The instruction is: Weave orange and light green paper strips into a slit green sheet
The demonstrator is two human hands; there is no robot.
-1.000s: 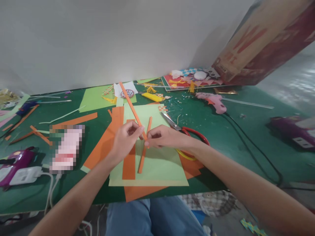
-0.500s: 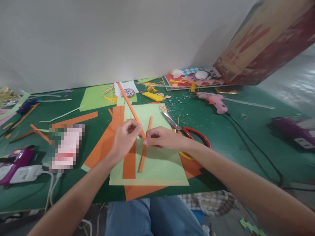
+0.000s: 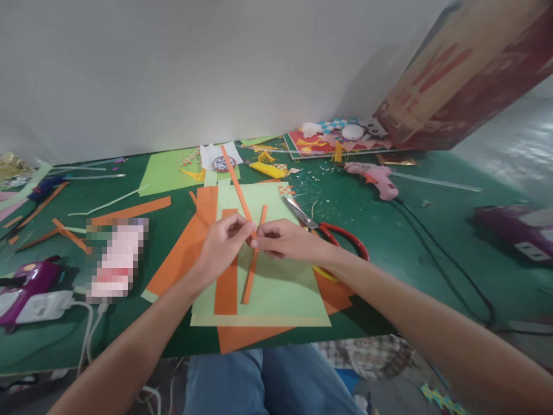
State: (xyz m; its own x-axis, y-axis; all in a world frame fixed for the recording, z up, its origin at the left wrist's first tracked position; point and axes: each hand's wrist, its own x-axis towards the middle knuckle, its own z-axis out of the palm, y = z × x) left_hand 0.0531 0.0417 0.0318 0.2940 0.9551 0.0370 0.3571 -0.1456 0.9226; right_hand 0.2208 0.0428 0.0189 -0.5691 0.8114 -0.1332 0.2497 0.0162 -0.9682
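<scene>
- left hand (image 3: 224,245): grip clamped on near end of long orange strip (image 3: 235,184), which slants away toward the wall above the desk (image 3: 410,248).
- right hand (image 3: 287,241): fingertips pinched together where that strip crosses the short orange strip (image 3: 249,276); cannot tell which one it holds.
- short orange strip lies on the green sheet (image 3: 285,288), desk centre.
- scissors (image 3: 328,230) just beside right hand.

White wall (image 3: 173,69), green table (image 3: 453,219) (cluttered), glossy grey floor (image 3: 510,150)
</scene>
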